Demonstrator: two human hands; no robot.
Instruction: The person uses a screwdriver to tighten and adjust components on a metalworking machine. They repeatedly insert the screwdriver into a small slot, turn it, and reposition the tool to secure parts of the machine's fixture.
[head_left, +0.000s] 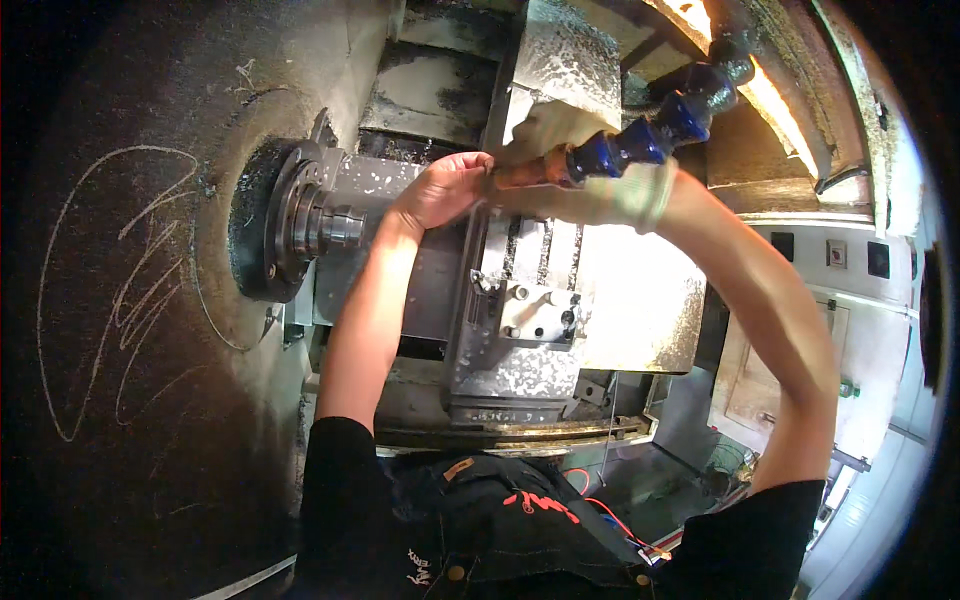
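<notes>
My bare left hand (450, 188) is raised over the lathe bed, its fingers drawn together at the nozzle end of a coolant hose. What lies between those fingertips is too small to make out. The hose (645, 140) is blue and segmented, with an orange-brown nozzle (530, 174) pointing left. Behind it is my right hand (590, 195), in a pale glove and smeared by motion; the hose covers part of its fingers, so its grip is hidden. Left of my left hand, a round metal spindle nose (300, 225) carries a stepped shiny collet (343, 227).
A tool block (540, 312) with bolt holes sits on the chip-speckled slide (510, 375) below my hands. To the left rises a dark machine wall (110, 330) with chalk-like scrawls. A brightly lit metal cover (645, 300) stands right of the slide, with a white cabinet (850, 345) beyond.
</notes>
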